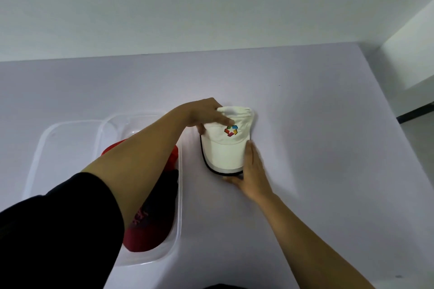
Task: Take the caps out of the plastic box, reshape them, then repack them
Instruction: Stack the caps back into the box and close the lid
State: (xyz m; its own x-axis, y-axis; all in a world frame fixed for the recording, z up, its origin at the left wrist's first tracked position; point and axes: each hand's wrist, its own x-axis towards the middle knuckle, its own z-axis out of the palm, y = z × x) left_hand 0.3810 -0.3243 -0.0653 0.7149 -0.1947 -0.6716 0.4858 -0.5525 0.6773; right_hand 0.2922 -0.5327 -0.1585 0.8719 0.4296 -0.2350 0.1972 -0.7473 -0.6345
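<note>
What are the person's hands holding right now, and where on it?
Both hold the white cap on the table: left hand on its crown, right hand on the brim's edge.

- I count one white cap out on the table.
- I see three more caps in the box: one red cap, one black cap, one dark red cap.
- One clear plastic box.
- One clear lid beside it.
- Two hands: left hand, right hand.
</note>
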